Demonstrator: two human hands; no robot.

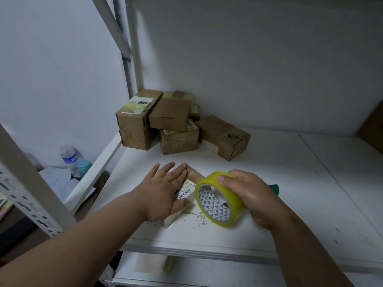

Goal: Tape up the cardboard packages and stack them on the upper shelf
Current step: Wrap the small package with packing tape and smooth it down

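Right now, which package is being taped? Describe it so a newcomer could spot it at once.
On the white shelf, ignore the pile of boxes in the back corner and look near the front edge. The small cardboard package lies flat there under the open left hand, beside the yellow tape roll the right hand grips. Unlike the others, it sits alone and shows a barcode label.
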